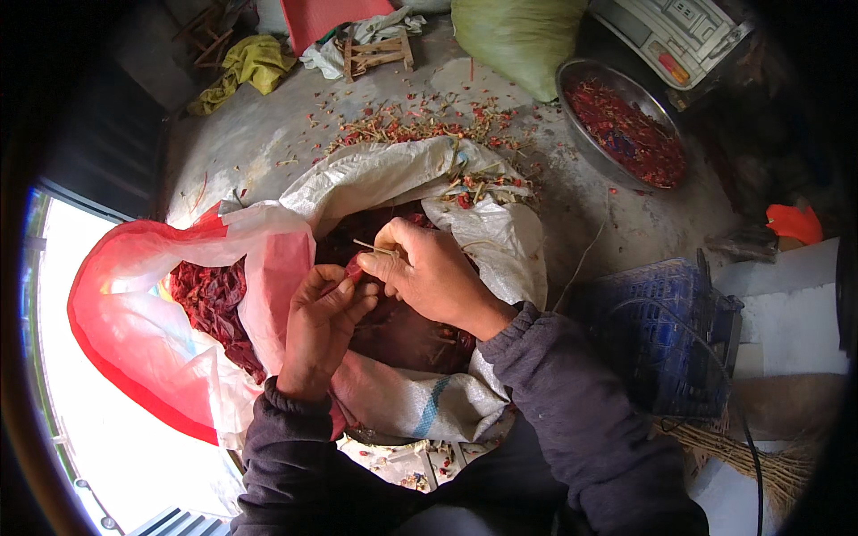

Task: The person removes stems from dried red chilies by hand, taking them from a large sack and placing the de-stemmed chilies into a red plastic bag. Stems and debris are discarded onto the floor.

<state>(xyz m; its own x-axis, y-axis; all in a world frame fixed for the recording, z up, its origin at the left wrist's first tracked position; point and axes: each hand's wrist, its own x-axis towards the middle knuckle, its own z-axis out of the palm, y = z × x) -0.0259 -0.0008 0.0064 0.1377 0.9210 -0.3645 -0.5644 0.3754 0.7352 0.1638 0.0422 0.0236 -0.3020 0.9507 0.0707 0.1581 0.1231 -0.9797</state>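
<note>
A dried red chilli pepper is held between my two hands above an open white woven sack. My left hand grips its body in the fingertips. At its upper end, my right hand pinches with thumb and forefinger, and a thin pale stem sticks out there. Dark red peppers lie in shadow inside the sack, partly hidden by my hands. On the left, a red and white sack stands open with many deep red dried peppers in it.
Stem scraps litter the concrete floor and the sack's folded rim. A metal basin of red pieces stands at the back right, near a scale and a full green sack. Right of me are a blue plastic crate and a twig broom.
</note>
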